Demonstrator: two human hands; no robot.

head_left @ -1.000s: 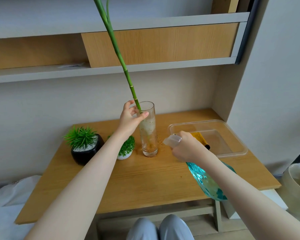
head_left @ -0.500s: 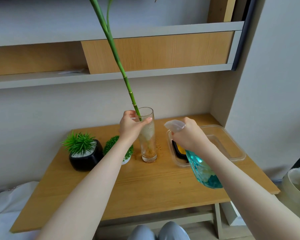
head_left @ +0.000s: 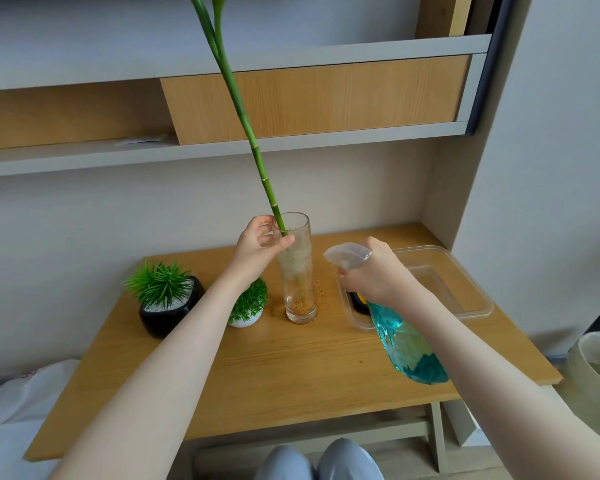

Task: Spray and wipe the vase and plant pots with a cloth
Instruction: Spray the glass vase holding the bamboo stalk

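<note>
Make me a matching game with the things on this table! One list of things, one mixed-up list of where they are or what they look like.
Things:
1. glass vase
2. spray bottle
3. black pot
4. clear tray

Descriptions:
A. far left on the table
B. held at its top by the left hand
C. blue, in the right hand
D. behind the right hand

Pairs: 1-B, 2-C, 3-A, 4-D

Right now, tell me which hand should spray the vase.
Right hand: it holds the spray bottle, nozzle aimed toward the glass vase. The left hand is steadying the vase's rim.
</note>
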